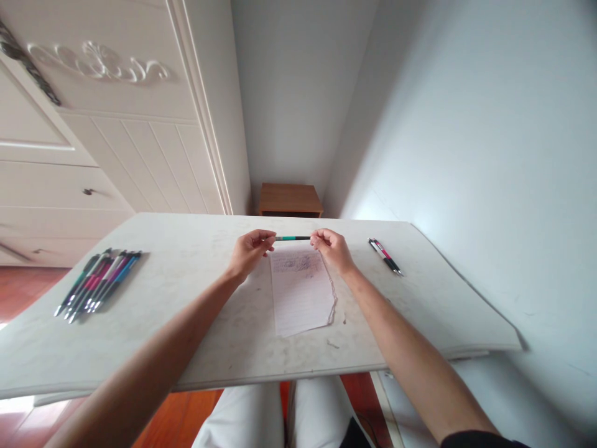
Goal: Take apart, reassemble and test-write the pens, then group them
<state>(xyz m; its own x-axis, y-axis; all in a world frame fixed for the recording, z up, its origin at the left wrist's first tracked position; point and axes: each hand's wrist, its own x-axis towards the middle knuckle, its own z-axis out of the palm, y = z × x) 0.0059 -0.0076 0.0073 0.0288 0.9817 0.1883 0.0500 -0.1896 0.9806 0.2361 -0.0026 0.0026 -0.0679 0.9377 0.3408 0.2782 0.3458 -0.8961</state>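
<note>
- Up over the sheet, the left hand [249,251] and the right hand [332,247] pinch opposite ends of a pen [292,238], green-banded with a dark end, held level between them above the table [196,323].
- Just below both hands lies a lined paper sheet [301,298], its right edge torn; dark scribbles mark its top, too small to read.
- No brand or label can be read on any pen.
- Well to the left of the left hand, a row of pens [97,283] lies side by side.
- Near the right hand, on its right, two pens [385,256] lie together.
- Beyond the hands, past the table's far edge, a brown wooden cabinet [290,200] stands against the wall.
</note>
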